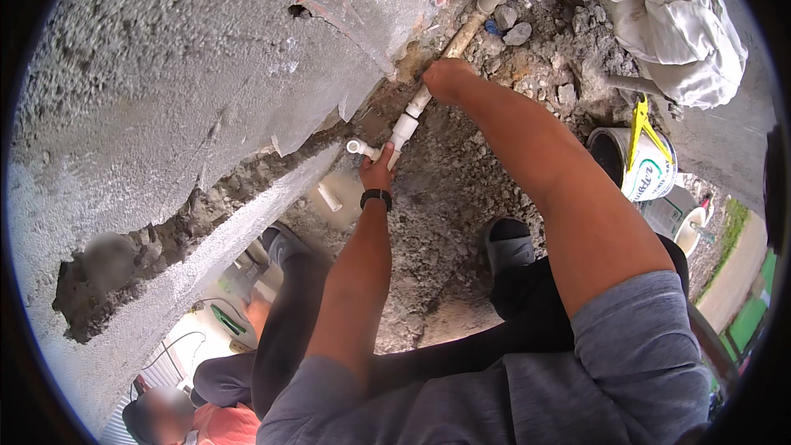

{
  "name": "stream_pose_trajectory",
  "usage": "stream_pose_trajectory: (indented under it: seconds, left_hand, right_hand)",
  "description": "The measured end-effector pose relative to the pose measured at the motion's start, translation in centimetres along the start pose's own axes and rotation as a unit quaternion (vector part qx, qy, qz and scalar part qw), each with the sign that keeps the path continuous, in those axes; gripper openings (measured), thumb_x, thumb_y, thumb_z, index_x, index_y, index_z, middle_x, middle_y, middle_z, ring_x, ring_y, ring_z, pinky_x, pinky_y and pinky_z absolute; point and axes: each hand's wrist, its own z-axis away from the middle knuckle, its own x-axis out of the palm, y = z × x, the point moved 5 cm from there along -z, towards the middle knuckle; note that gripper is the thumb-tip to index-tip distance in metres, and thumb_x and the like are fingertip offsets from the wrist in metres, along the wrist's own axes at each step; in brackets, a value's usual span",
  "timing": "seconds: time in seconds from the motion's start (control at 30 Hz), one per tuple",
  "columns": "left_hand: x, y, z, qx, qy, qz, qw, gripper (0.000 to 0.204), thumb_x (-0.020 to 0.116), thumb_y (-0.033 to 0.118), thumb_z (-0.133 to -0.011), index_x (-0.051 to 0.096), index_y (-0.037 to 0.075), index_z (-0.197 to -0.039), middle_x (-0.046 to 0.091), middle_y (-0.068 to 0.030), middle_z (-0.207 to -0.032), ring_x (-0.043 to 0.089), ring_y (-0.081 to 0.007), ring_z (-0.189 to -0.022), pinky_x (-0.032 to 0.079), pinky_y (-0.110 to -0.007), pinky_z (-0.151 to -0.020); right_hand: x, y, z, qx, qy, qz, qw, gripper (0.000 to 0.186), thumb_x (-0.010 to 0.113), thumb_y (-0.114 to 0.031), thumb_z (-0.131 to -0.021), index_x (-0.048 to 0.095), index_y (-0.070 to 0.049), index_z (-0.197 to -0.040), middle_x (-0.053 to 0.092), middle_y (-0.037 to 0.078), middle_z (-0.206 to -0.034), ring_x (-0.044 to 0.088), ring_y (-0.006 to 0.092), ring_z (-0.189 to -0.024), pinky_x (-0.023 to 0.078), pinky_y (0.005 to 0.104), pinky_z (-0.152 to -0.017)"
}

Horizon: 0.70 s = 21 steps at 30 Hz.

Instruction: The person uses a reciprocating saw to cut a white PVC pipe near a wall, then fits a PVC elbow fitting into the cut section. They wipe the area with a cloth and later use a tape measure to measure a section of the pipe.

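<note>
A long white plastic pipe (465, 37), dirty along its upper stretch, slants down from the top of the view beside the wall. My right hand (451, 81) is closed around it in a fist. Below that fist the pipe runs into a white pipe fitting (404, 127). My left hand (378, 171) grips the lower end of this fitting, thumb up along it, fingers partly hidden behind. A short side branch with an open round end (359, 147) sticks out to the left, just above that hand. A loose short piece of white pipe (329, 197) lies nearby on the ground.
A rough concrete wall (189, 74) with a broken-out hole stands at left. Rubble (568, 41) covers the ground. To the right are a white bag (680, 29) and a bucket (655, 177) with a yellow two-handled tool (638, 128) on it. Another person (222, 424) is at lower left.
</note>
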Motion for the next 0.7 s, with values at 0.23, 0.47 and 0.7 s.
stream_pose_trajectory:
  seconds: [0.23,0.47,0.7]
  left_hand:
    - [0.2,0.3,-0.5,0.019,-0.016,-0.007,1.0,0.042,0.084,0.037,-0.085,0.062,0.007,-0.105,0.066,-0.0038,-0.082,0.056,-0.0114,-0.056,0.04,-0.027,-0.045]
    - [0.3,-0.3,-0.9,0.009,-0.007,0.018,1.0,0.042,0.086,0.036,-0.083,0.062,0.008,-0.103,0.067,-0.0029,-0.082,0.055,-0.0107,-0.055,0.036,-0.026,-0.043]
    - [0.7,-0.5,-0.5,0.024,-0.009,-0.001,1.0,0.037,0.084,0.035,-0.085,0.063,0.009,-0.101,0.067,-0.0021,-0.081,0.055,-0.0099,-0.054,0.036,-0.025,-0.043]
  right_hand:
    - [-0.2,-0.6,0.1,0.001,0.027,-0.013,1.0,0.028,0.052,-0.01,-0.096,0.074,-0.008,-0.113,0.07,0.011,-0.123,0.066,0.0304,-0.119,0.057,0.0418,-0.097]
    - [0.4,-0.2,-0.6,0.006,0.038,0.004,0.999,0.031,0.051,-0.015,-0.097,0.076,-0.011,-0.115,0.071,0.008,-0.125,0.067,0.028,-0.117,0.058,0.042,-0.094]
    - [0.3,-0.1,0.0,-0.005,0.055,-0.003,0.998,0.032,0.048,-0.015,-0.098,0.074,-0.009,-0.116,0.069,0.01,-0.127,0.064,0.0296,-0.121,0.055,0.0415,-0.1]
